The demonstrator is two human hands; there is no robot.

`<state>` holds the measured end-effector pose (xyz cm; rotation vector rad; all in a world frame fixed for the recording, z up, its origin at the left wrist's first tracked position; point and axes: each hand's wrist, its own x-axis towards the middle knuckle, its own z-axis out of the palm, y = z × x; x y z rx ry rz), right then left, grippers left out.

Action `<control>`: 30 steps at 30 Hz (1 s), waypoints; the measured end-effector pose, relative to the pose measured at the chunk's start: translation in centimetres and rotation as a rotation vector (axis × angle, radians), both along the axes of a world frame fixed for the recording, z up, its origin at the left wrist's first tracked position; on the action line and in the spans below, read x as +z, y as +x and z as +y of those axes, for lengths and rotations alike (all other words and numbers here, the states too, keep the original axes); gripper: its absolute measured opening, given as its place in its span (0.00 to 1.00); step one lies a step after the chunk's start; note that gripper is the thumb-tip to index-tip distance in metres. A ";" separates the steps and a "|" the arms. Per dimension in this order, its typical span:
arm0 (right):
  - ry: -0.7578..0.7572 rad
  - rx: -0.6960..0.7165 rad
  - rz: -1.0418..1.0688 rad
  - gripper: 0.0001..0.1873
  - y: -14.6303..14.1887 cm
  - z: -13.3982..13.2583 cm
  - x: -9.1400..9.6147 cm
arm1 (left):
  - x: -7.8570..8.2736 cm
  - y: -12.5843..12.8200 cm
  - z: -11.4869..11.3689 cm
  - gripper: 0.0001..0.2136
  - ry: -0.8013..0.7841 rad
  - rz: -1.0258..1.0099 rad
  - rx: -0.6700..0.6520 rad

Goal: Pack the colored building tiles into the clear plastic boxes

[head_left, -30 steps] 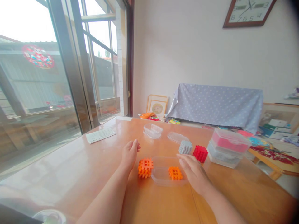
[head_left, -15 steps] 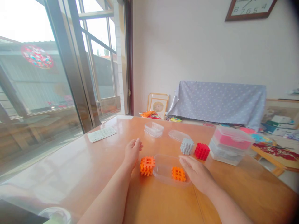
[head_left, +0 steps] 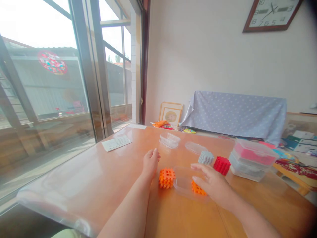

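My left hand (head_left: 150, 161) rests on the table left of a stack of orange interlocking plastic pieces (head_left: 167, 178), its fingers curled into a loose fist with nothing showing in it. My right hand (head_left: 211, 181) is open, thumb and fingers apart, above the right side of a clear plastic tray or lid (head_left: 182, 185). Under its thumb lies a smaller group of orange pieces (head_left: 197, 187), partly hidden by the hand; I cannot tell whether they touch. Beyond my right hand stand a grey stack (head_left: 206, 157) and a red stack (head_left: 222, 165) of similar pieces.
Stacked clear boxes (head_left: 254, 160), the upper one with pink contents, stand at the right. A clear container (head_left: 169, 140) and a clear oval lid (head_left: 196, 147) lie farther back. A printed sheet (head_left: 117, 143) lies at the left of the wooden table (head_left: 119, 172).
My right hand has moved from beside the smaller orange group to over it, its thumb now spread from the fingers. My left hand keeps its curl. The whole view has shifted slightly.
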<state>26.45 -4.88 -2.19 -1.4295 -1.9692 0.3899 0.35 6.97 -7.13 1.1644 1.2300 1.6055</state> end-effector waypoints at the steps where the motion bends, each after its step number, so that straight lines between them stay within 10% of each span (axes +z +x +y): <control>1: -0.016 0.034 -0.026 0.22 -1.0 -0.2 0.8 | -0.1 0.0 0.0 0.21 -0.005 -0.006 -0.002; 8: -0.039 0.244 -0.222 0.27 -7.5 1.2 4.8 | -0.7 0.1 0.4 0.20 -0.010 -0.025 -0.021; 19: -0.062 0.376 -0.377 0.21 -10.5 3.8 4.5 | -1.0 0.1 0.6 0.20 -0.007 -0.024 -0.016; 30: -0.087 0.197 -0.370 0.24 -3.1 2.7 5.0 | -0.9 0.1 0.6 0.18 -0.009 0.004 -0.020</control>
